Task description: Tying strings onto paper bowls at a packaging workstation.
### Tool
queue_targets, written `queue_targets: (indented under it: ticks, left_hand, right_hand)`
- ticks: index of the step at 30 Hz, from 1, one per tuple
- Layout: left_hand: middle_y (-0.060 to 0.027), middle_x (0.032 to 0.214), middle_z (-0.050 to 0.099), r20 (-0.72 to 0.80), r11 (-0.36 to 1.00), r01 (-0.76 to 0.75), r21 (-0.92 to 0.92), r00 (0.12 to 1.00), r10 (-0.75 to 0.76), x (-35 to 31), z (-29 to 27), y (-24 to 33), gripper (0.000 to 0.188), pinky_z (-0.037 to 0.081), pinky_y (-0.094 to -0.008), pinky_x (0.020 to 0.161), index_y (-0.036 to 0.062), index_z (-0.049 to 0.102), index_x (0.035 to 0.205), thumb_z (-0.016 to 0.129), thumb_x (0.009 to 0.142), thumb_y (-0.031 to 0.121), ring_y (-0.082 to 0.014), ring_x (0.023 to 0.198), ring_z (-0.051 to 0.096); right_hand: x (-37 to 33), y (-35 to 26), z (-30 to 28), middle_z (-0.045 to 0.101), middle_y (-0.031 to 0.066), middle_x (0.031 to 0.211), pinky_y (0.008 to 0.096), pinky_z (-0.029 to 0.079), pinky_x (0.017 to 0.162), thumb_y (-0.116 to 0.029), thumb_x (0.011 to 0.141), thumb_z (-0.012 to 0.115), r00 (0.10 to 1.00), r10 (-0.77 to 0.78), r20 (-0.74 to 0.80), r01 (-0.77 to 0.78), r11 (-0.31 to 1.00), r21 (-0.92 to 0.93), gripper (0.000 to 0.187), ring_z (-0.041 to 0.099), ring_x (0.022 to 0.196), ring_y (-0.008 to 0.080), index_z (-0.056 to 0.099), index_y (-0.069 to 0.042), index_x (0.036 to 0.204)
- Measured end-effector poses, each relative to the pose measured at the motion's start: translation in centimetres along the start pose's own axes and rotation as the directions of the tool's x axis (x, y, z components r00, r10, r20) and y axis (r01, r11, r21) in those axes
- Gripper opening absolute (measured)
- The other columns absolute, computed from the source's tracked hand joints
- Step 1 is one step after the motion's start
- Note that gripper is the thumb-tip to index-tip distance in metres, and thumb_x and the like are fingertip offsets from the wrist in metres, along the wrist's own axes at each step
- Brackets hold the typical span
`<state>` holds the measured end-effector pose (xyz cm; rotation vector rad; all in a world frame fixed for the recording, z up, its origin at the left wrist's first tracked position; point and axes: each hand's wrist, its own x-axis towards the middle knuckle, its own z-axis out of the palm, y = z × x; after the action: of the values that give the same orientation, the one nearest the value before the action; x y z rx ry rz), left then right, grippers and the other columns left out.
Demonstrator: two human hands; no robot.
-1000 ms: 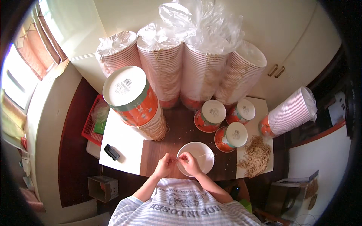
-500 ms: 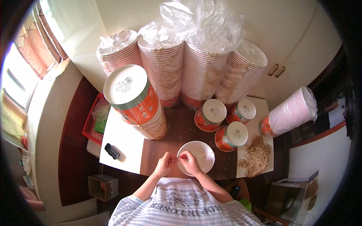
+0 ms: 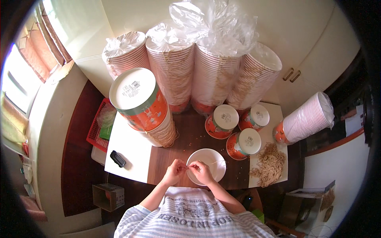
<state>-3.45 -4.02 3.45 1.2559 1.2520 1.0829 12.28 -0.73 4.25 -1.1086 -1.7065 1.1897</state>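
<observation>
Table [image 3: 158, 164]: wrapped tub stacks [image 3: 170, 75] along the back edge; three inverted tubs [image 3: 249, 143] toward the right edge; twine heap [image 3: 268, 164], front-right corner; black object [image 3: 118, 159], front-left corner; white bowl [image 3: 216, 172], near the front edge.

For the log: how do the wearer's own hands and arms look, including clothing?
The left hand and right hand are ungloved, with no watch or bracelet visible. Both forearms are bare. The loose shirt has pale sleeves with white and grey-blue stripes, and dark lettering and a drawing across its front.

1 bowl [image 3: 216, 171], 3 small upturned cups [image 3: 250, 142], 5 plastic-wrapped stacks [image 3: 216, 75].
</observation>
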Motion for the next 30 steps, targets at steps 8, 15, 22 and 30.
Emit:
queue_targets:
  ticks: [8, 15, 22, 30]
  left_hand:
    - [-0.0048, 0.084, 0.055, 0.045, 0.966, 0.073, -0.248, 0.997, -0.064, 0.2, -0.1, -0.4, 0.021, 0.043, -0.0190, 0.066, 0.0032, 0.042, 0.095, 0.049, 0.078, -0.007, -0.0081, 0.079, 0.053]
    - [-0.0051, 0.083, 0.054, 0.043, 0.961, 0.095, -0.259, 0.995, -0.087, 0.2, -0.2, 0.1, 0.023, 0.043, -0.0196, 0.066, 0.0030, 0.041, 0.097, 0.051, 0.078, -0.006, -0.0087, 0.078, 0.053]
    - [-0.0070, 0.083, 0.056, 0.037, 0.942, 0.164, -0.293, 0.986, -0.161, 0.5, -0.2, 0.7, 0.025, 0.045, -0.0213, 0.069, 0.0026, 0.041, 0.097, 0.052, 0.077, -0.006, -0.0112, 0.079, 0.055]
    - [-0.0060, 0.086, 0.057, 0.017, 0.889, 0.210, -0.408, 0.975, -0.223, 0.4, -0.2, 0.8, 0.020, 0.045, -0.0220, 0.069, 0.0016, 0.046, 0.095, 0.054, 0.078, -0.003, -0.0110, 0.080, 0.056]
  right_hand:
    - [0.1, -1.2, -0.8, 0.056, 0.0053, 0.075, 0.0246, 0.044, 0.054, -0.002, 0.072, 0.061, 0.988, -0.124, 0.097, 0.135, 0.983, -0.122, 0.009, 0.055, 0.061, 0.0144, 0.059, -0.004, 0.081]
    - [0.2, -1.2, -0.7, 0.057, 0.0040, 0.075, 0.0246, 0.044, 0.053, -0.004, 0.070, 0.063, 0.983, -0.145, 0.115, 0.163, 0.974, -0.159, 0.011, 0.055, 0.060, 0.0141, 0.060, -0.006, 0.081]
    - [0.2, -0.8, -0.6, 0.057, 0.0054, 0.075, 0.0307, 0.045, 0.058, -0.005, 0.068, 0.064, 0.941, -0.328, 0.081, 0.337, 0.898, -0.281, 0.012, 0.057, 0.068, 0.0219, 0.060, -0.007, 0.079]
    - [0.1, -0.6, -0.3, 0.058, 0.0062, 0.074, 0.0294, 0.045, 0.059, -0.005, 0.070, 0.063, 0.965, -0.260, 0.031, 0.258, 0.928, -0.268, 0.006, 0.056, 0.067, 0.0214, 0.058, -0.005, 0.075]
